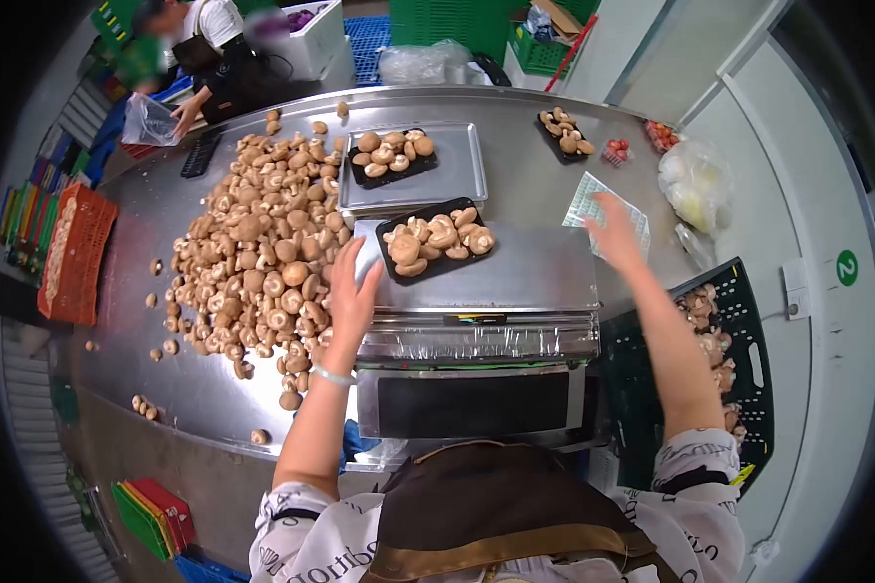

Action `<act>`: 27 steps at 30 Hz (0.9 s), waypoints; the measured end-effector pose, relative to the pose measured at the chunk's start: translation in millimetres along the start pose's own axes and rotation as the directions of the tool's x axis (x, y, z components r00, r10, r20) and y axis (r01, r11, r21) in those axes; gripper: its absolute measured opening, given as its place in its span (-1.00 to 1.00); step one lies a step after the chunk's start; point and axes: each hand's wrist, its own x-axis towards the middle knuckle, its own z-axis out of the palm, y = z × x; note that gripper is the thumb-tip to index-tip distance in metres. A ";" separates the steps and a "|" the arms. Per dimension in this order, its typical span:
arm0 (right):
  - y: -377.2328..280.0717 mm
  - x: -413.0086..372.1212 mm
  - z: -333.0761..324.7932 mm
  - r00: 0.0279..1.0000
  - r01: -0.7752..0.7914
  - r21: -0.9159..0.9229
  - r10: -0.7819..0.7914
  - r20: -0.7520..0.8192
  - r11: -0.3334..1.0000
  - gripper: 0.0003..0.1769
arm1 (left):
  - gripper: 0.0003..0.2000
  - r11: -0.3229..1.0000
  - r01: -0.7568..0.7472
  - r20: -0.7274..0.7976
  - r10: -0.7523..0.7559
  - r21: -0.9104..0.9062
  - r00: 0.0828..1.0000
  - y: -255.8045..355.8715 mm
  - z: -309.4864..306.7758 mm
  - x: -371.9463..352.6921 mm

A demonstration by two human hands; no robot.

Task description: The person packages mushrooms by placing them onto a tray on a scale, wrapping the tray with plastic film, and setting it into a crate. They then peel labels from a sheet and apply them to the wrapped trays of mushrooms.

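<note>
My left hand [353,296] is open, its fingers spread beside the left end of a black tray [454,264] filled with brown mushrooms. That tray lies at a slant on the metal top of a wrapping machine [535,270], with a roll of clear film [486,342] along its near side. Over a sheet of labels [582,202] to the right reaches my right hand [612,233], thumb and fingers apart, slightly blurred. A large heap of loose mushrooms [258,248] spreads across the table left of my left hand.
Behind the machine, a second mushroom tray [367,181] rests on a scale [462,175]. Another filled tray [544,136] and small red tomatoes [616,151] stand at back right. A dark crate [756,389] is by my right arm, an orange crate [92,262] far left. A person [219,73] handles a bag.
</note>
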 end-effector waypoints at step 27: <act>-152.3 -41.6 80.2 0.885 0.443 0.101 -0.452 0.113 0.891 -0.32 | -0.49 0.898 0.246 0.335 -0.120 -0.366 0.935 19.1 93.4 8.0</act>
